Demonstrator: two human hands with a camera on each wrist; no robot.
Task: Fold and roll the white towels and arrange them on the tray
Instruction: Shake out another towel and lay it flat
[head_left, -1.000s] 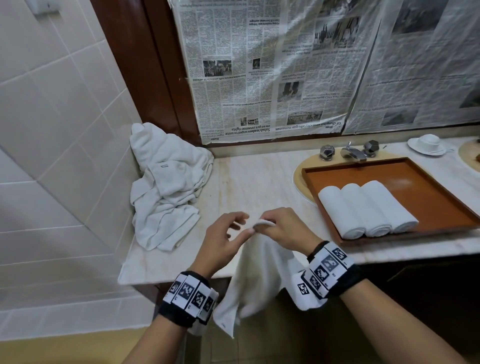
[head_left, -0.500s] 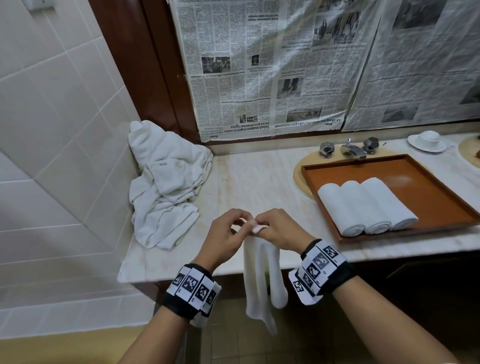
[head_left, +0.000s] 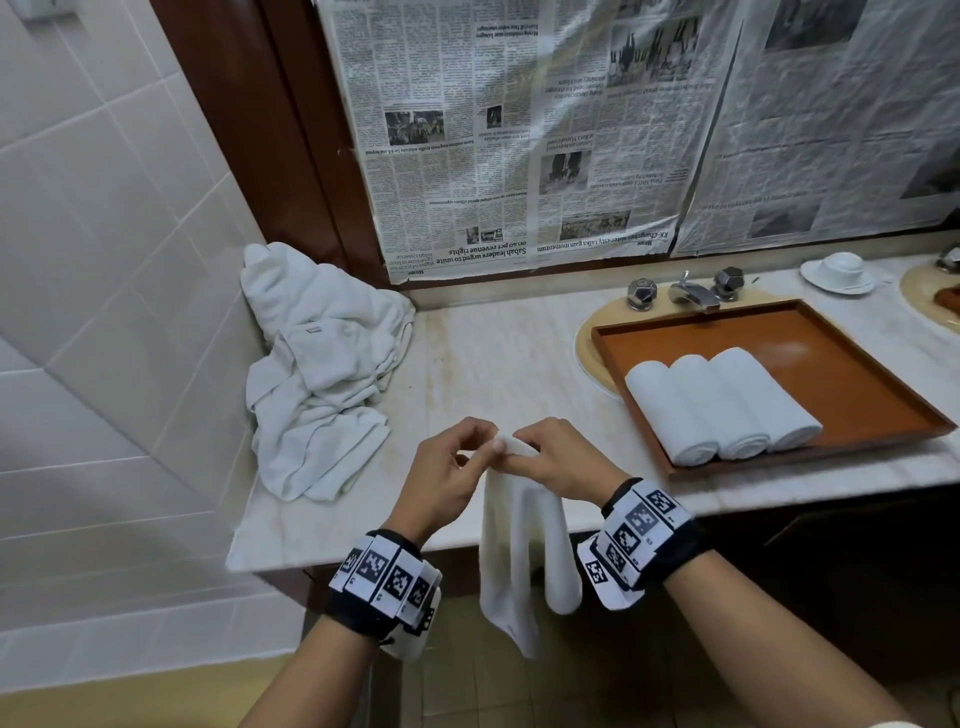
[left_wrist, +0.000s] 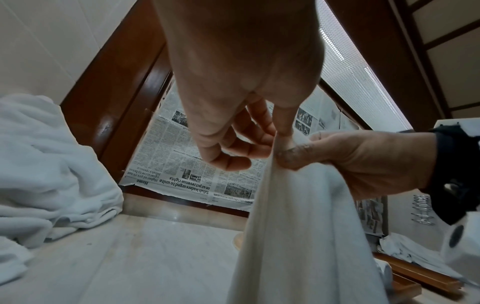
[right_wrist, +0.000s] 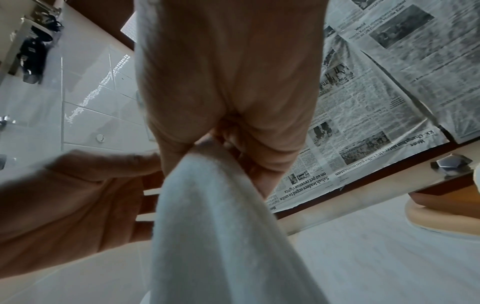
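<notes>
- Against the left wall, on the counter (head_left: 498, 364): heap of loose towels (head_left: 317, 374), not yet folded.
- Left hand (head_left: 447, 475): fingertips pinch the top edge of the towel (head_left: 519, 551), other fingers loosely curled.
- Towel: hangs doubled past the counter's front edge, above the floor.
- Right hand (head_left: 563, 462): thumb and fingers grip the same top edge, touching the left.
- Tray (head_left: 857, 384): three rolled towels (head_left: 722, 405) side by side.
- Risk: corners likely slip while hanging free, giving an uneven fold.

Marble counter (head_left: 498, 358); left of it white tiled wall (head_left: 93, 312), behind it newspaper sheets (head_left: 519, 130), below it tiled floor (head_left: 467, 686).
</notes>
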